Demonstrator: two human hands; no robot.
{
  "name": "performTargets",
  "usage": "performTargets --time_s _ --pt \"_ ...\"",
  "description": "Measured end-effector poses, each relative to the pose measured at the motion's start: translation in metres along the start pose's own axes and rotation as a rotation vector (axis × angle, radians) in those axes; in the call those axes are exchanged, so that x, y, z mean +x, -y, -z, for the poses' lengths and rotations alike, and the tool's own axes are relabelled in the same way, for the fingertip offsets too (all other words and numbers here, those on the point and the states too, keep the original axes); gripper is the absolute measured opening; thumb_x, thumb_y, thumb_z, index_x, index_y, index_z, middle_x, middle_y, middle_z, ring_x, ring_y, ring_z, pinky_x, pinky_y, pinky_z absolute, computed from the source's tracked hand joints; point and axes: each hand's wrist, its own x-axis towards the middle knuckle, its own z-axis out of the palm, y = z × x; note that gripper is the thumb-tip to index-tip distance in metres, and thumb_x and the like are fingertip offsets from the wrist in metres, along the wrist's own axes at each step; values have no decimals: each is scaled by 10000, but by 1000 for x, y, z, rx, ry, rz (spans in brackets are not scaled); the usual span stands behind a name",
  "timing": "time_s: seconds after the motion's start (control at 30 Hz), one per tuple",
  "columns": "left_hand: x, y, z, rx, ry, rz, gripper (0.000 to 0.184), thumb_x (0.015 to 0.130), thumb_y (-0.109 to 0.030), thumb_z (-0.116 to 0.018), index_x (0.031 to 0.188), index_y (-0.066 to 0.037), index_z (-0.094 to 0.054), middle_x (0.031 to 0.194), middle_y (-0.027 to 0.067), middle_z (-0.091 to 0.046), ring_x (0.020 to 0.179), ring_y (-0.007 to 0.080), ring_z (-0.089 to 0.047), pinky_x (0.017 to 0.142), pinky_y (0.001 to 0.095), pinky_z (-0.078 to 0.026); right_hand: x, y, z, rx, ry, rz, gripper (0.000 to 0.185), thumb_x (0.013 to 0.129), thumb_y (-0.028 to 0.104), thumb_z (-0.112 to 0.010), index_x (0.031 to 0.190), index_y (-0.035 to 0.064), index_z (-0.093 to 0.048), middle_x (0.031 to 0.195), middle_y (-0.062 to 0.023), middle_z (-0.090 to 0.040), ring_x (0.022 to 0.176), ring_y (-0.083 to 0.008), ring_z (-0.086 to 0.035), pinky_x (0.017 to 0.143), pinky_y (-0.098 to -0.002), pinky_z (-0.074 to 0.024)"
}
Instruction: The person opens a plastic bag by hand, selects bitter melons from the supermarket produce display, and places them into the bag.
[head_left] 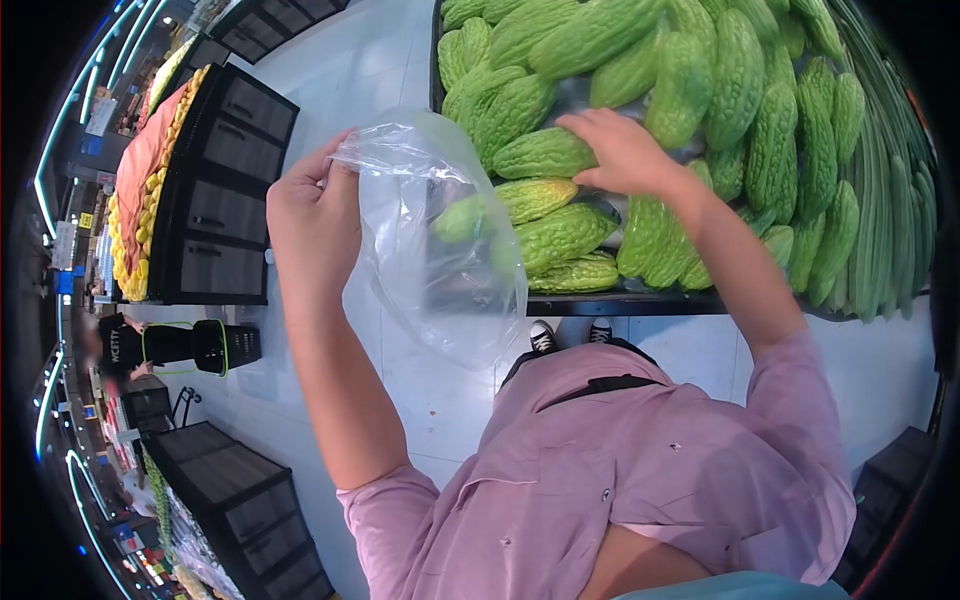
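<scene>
My left hand is closed on the rim of a clear plastic bag, which hangs open beside the display's left edge. Through its film, parts of some bitter melons show. My right hand rests on the end of a green bitter melon, thumb and fingers on either side of its tip. Just below lies a yellowish bitter melon, with a green one under it. Several more bitter melons are heaped around and beyond my right hand.
Long thin green vegetables fill the display's right side. Its black edge runs in front of my body. Dark cabinets with yellow fruit stand at left, a person in black beside a basket below them.
</scene>
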Motion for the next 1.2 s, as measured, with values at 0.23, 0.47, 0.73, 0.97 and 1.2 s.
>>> performTargets --time_s 0.23,0.47,0.73,0.97,1.2 --pt "10 -20 -13 237 -44 -34 301 948 -183 -592 1170 -37 -735 672 90 -622 613 121 -569 653 294 -475 -67 32 51 377 -382 -345 775 750 233 -824 1417 60 -471 1319 -154 -575 1196 -304 -595 995 -402 -498" --pt "14 -44 -38 580 -111 -427 254 932 -256 -595 1001 -85 -770 923 135 -712 862 347 -687 792 421 -543 -143 102 108 804 -354 -82 852 645 214 -873 1381 4 -499 1201 -153 -604 1030 -253 -658 886 -350 -536" --pt "-23 -89 -51 669 -142 -674 150 878 -191 -667 861 -52 -722 828 119 -673 702 345 -692 631 416 -562 -106 168 104 290 -228 -131 681 716 268 -831 1252 -14 -520 1043 -181 -560 861 -344 -659 693 -406 -558" --pt "-83 -94 -87 508 71 -629 131 887 -198 -660 970 -109 -710 776 99 -670 653 329 -683 576 414 -544 -55 101 31 407 -93 -123 520 784 262 -792 1185 7 -580 1069 -191 -655 959 -395 -655 784 -495 -541" --pt "-113 -84 -139 379 143 -830 194 780 -154 -688 963 -92 -669 688 47 -644 593 229 -676 521 377 -516 -41 103 -16 944 -288 -263 575 796 302 -800 1241 14 -577 1190 -199 -627 1090 -386 -614 911 -469 -496"
